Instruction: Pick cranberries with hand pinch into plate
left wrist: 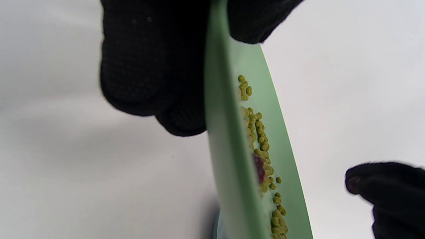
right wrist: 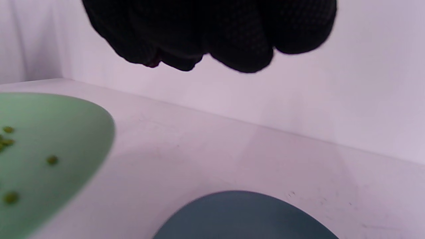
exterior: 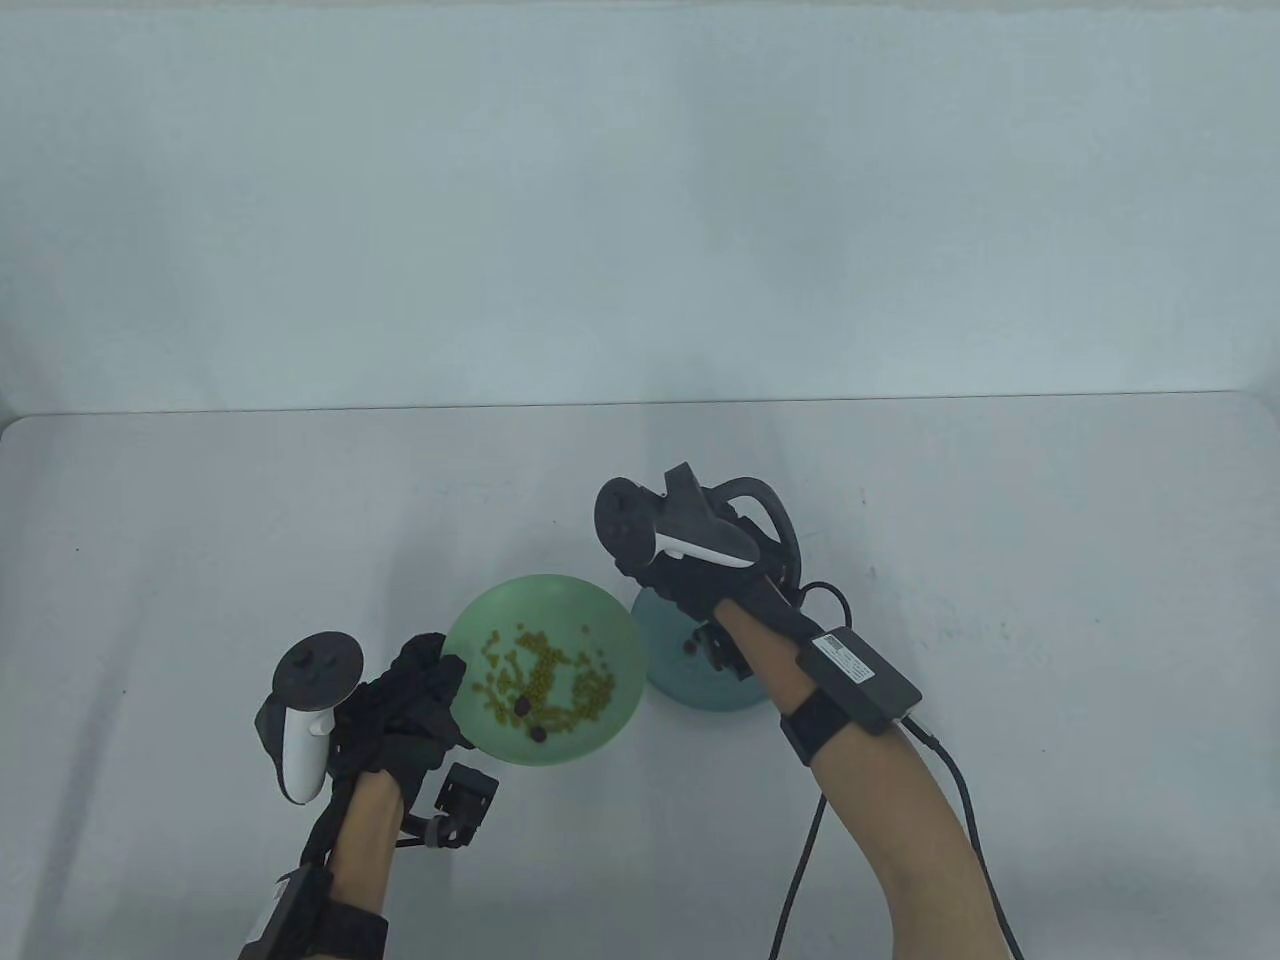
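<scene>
My left hand grips the left rim of a green plate and holds it tilted off the table. The plate carries many yellow-green beans and two dark cranberries. In the left wrist view the plate is edge-on, with a red cranberry among the beans. My right hand hovers over the far edge of a blue plate and pinches a cranberry between its fingertips. One cranberry lies on the blue plate.
The white table ends at a pale back wall. A black cable trails from my right wrist toward the front edge. The blue plate sits close to the right of the green plate.
</scene>
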Available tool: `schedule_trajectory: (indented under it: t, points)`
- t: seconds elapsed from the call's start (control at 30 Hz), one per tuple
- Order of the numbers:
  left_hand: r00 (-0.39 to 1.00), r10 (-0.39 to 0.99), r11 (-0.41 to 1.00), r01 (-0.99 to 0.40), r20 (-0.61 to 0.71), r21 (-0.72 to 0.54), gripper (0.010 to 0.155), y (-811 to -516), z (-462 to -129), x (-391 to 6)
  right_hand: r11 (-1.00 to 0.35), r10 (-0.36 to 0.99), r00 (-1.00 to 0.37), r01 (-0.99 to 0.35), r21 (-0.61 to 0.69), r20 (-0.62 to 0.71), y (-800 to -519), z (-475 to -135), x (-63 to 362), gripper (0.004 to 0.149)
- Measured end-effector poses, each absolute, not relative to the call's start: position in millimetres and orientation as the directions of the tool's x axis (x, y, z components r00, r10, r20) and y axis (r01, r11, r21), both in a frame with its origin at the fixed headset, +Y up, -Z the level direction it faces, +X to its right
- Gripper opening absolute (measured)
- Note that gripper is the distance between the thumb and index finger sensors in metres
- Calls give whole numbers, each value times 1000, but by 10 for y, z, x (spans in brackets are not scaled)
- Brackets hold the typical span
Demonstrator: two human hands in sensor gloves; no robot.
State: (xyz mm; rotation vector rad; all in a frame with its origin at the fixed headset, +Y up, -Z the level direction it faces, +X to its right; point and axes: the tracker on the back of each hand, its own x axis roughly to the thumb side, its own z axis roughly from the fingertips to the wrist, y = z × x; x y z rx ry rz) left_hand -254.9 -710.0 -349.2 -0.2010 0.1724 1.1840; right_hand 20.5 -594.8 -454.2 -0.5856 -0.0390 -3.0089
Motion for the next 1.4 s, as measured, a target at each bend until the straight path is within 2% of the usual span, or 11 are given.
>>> schedule_trajectory:
  t: [0.47, 0.73, 1.13, 1.4]
  points:
    - [362, 900, 360, -931, -241, -54, 52, -7086, -3487, -2578, -979, -73, -970, 114, 167, 232, -6742, -4817, 550, 48]
    - [362, 901, 360, -932, -241, -53, 52, -7079, -3487, -2591, -967, -89, -983, 124, 222, 164, -7049, -4895, 667, 47]
    - [360, 902, 359, -932, -239, -51, 52, -7072, -3488, -2603, -956, -112, -985, 143, 258, 131, -7200, -4915, 739, 46]
    - [359, 903, 357, -933, -238, -50, 52, -7071, -3488, -2605, -965, -121, -984, 147, 216, 133, -6998, -4871, 773, 48]
